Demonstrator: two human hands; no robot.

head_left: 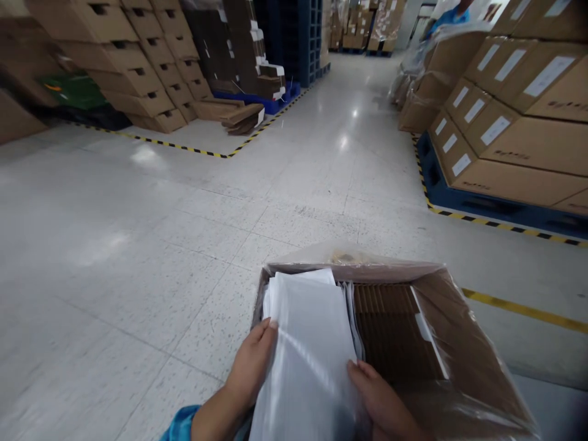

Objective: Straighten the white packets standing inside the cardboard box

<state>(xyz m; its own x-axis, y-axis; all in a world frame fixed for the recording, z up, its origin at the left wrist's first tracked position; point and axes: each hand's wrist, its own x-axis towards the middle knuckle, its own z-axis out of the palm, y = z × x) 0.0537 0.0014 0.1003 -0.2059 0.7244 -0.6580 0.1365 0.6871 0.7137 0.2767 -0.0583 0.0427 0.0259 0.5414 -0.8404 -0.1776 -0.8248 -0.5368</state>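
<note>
A stack of white plastic bags (307, 349) lies over the left part of an open cardboard box (463, 318). My left hand (252, 361) grips the stack's left edge, thumb on top and fingers hidden beneath. At the right edge, my right hand (379, 398) pinches the same stack between thumb and fingers. Beside the stack, a row of folded brown cardboard pieces (390, 327) stands packed inside the box. Clear plastic film covers parts of the box's rim and right wall.
Brown cartons (528, 147) are piled on a blue pallet (487, 199) to the right. More stacked boxes (124, 61) stand at the left behind yellow-black floor tape (184, 147). Flattened cardboard (243, 116) lies near them. A person in blue (454, 17) is at the far right.
</note>
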